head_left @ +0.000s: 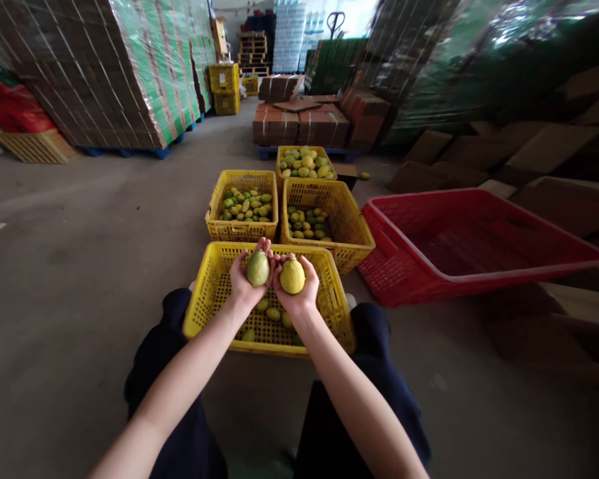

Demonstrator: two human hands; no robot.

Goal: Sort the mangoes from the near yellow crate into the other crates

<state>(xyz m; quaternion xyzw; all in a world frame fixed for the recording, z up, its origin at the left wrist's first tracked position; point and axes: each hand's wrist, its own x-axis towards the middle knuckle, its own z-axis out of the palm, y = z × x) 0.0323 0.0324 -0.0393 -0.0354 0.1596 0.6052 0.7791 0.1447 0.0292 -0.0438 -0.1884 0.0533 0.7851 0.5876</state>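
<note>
My left hand (pixel 241 287) cups a green, papaya-like fruit (pixel 258 269) in its upturned palm. Close beside it, my right hand (pixel 307 294) holds a yellow, papaya-like fruit (pixel 292 276), its narrow end pointing away from me. The fingertips of both hands meet or nearly meet between the two fruits. Both hands are over a low yellow crate (pixel 204 318) between my knees. A few green and yellow fruits (pixel 273 314) lie on its perforated bottom, partly hidden by my hands and forearms.
Beyond the near crate stand a left yellow crate (pixel 242 229), a right one (pixel 349 249) and a back one (pixel 281 163), all holding similar fruits. A large red crate (pixel 394 269) is at right, by cardboard (pixel 554 146). Wrapped pallet stacks (pixel 144 60) rise behind.
</note>
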